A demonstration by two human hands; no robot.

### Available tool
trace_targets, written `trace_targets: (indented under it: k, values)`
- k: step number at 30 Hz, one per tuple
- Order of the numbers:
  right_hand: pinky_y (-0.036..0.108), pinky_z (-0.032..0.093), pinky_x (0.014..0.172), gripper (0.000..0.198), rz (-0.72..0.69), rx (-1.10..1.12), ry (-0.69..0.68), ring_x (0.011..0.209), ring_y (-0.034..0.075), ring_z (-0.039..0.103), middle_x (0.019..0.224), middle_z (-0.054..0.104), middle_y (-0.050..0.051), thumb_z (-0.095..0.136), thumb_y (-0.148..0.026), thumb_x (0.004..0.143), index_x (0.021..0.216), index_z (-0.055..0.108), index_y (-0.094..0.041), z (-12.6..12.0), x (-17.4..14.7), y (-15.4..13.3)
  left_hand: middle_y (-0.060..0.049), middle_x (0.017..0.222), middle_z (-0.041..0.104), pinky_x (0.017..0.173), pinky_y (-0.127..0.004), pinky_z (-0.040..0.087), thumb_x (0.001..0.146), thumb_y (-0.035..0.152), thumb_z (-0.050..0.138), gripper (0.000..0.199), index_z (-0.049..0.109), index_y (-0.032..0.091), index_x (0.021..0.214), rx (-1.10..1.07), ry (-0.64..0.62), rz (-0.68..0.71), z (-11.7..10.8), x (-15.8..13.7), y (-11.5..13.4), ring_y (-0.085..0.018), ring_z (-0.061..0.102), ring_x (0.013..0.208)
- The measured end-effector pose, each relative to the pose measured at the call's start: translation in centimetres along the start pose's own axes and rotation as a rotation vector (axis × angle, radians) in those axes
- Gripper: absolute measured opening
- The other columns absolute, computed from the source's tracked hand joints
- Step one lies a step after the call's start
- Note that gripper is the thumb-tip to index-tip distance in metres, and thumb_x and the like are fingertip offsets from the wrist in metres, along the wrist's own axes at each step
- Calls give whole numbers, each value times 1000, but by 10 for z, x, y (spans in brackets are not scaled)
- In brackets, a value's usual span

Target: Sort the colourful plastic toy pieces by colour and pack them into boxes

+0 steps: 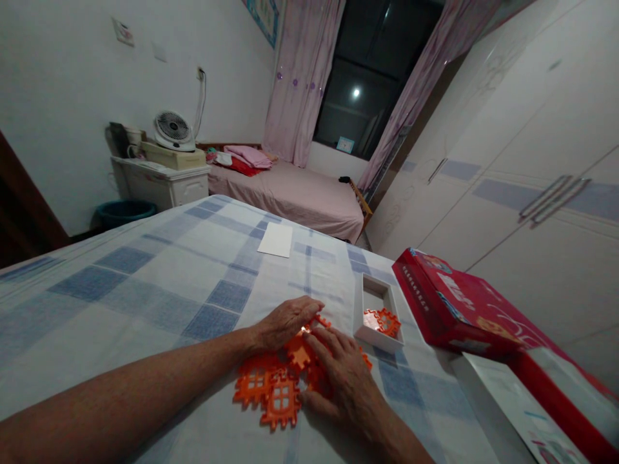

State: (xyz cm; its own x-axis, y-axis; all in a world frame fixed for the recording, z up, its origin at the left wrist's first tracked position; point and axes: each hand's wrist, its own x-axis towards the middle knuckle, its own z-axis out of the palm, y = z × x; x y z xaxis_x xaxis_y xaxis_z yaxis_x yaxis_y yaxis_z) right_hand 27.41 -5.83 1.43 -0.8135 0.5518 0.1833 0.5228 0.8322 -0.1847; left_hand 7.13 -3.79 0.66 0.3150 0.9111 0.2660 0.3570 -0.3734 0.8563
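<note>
A heap of orange plastic interlocking pieces with notched edges lies on the checked cloth in front of me, some with window-like cut-outs. My left hand rests along the far left side of the heap, its fingers stretched out and held together. Over the right part of the heap lies my right hand, palm down, with the thumb spread away from the fingers. It touches the pieces and hides several of them. A small white open box beyond my right hand has a few orange pieces inside.
A white card lies farther back on the checked tablecloth. To the right are a large red box and an open white-and-red box. Behind the table stand a bed, a cabinet with a fan, and a wardrobe.
</note>
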Motion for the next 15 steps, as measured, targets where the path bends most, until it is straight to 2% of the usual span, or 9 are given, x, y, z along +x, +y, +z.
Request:
trace_targets:
  k: [6,12,15]
  values:
    - [42,44,91,51,-50,56,69,106,24,49,122,53,10,54,-23,79,129,45,-19,-3,5,-5,-6,101,63,89,-30,43,95,45,22,47,59,18,105,20,6,1,0,0,3,-18,57,95]
    - [36,50,85,45,-33,-45,183,98,21,58,110,62,9,47,-8,79,123,48,-18,1,7,-3,-4,95,61,86,-30,42,95,44,20,46,59,20,101,50,-19,-4,-3,0,6,-17,55,89]
    - [33,54,77,39,-64,-124,245,91,21,63,107,64,10,42,-9,83,119,50,-18,0,7,-1,-3,93,60,85,-29,42,95,46,19,47,58,19,99,47,-17,8,-3,0,7,-16,54,88]
